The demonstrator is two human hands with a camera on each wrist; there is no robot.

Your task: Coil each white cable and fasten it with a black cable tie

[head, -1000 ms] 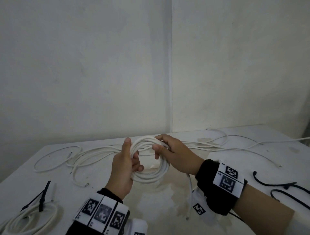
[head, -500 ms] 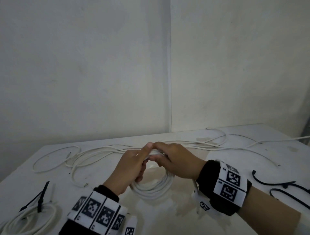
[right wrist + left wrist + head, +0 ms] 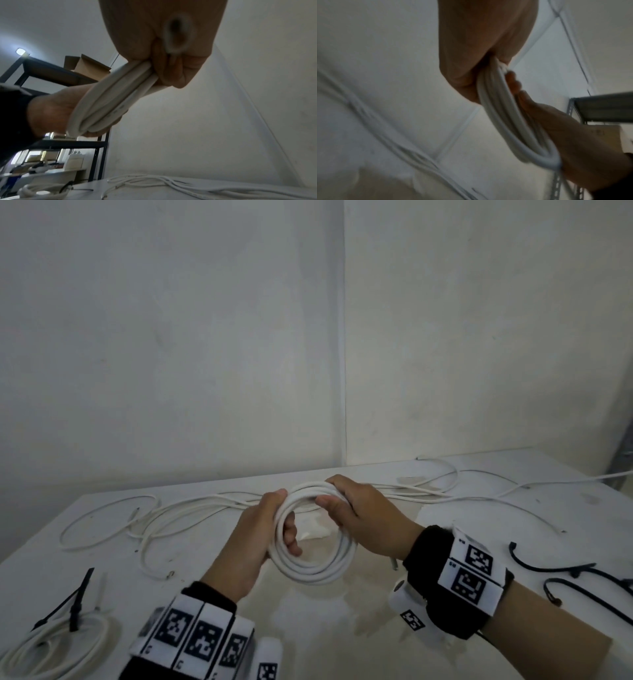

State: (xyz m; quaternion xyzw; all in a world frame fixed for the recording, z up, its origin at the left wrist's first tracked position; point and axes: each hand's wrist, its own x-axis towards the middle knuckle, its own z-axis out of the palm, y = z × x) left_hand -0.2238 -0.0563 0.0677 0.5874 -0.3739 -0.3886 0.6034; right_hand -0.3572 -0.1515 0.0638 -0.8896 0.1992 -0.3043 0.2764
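Note:
Both hands hold a coil of white cable (image 3: 313, 568) upright above the table's middle. My left hand (image 3: 270, 529) grips the coil's left side, thumb on top and fingers curled through the ring; the left wrist view shows the coil (image 3: 510, 121) running out of that fist. My right hand (image 3: 346, 505) grips the coil's top right, thumb in front; in the right wrist view its fingers wrap the coil's strands (image 3: 109, 102). A cable end (image 3: 394, 564) hangs below the right wrist. Black cable ties (image 3: 561, 571) lie at the right.
Loose white cables (image 3: 164, 515) sprawl across the far half of the white table (image 3: 342, 635) and reach its right edge. A finished coil with a black tie (image 3: 65, 633) lies at the near left corner. Walls stand close behind the table.
The coil was tipped flat with both thumbs meeting at its top; now it stands upright again, my left fingers through the ring and my right hand at the top right.

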